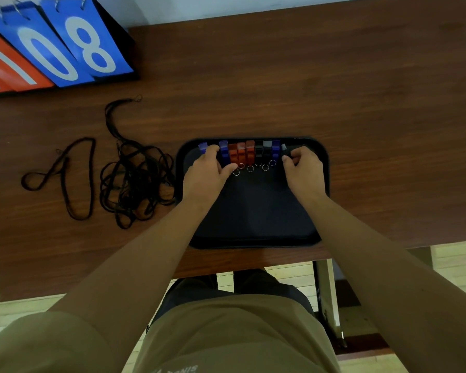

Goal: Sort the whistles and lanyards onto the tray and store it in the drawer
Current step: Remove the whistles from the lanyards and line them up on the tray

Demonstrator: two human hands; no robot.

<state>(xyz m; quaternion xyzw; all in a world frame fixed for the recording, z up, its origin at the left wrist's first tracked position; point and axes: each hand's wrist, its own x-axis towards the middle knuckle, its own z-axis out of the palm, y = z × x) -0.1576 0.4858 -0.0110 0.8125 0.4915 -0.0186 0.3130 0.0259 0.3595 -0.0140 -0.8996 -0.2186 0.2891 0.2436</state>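
Note:
A black tray (253, 227) lies on the brown table near its front edge. Several whistles (249, 152) stand in a row along the tray's far side: blue, red, black and blue again, with small key rings in front. My left hand (207, 170) rests on the row's left end, its fingers curled round a blue whistle (203, 148). My right hand (304, 168) is at the row's right end and pinches a dark whistle (284, 149). A tangled heap of black lanyards (137, 179) and one loose lanyard (65, 176) lie on the table to the tray's left.
A flip scoreboard (51, 47) with blue and red number cards stands at the table's far left corner. The table's front edge (253, 262) runs just below the tray, with a metal leg (326, 292) under it at the right.

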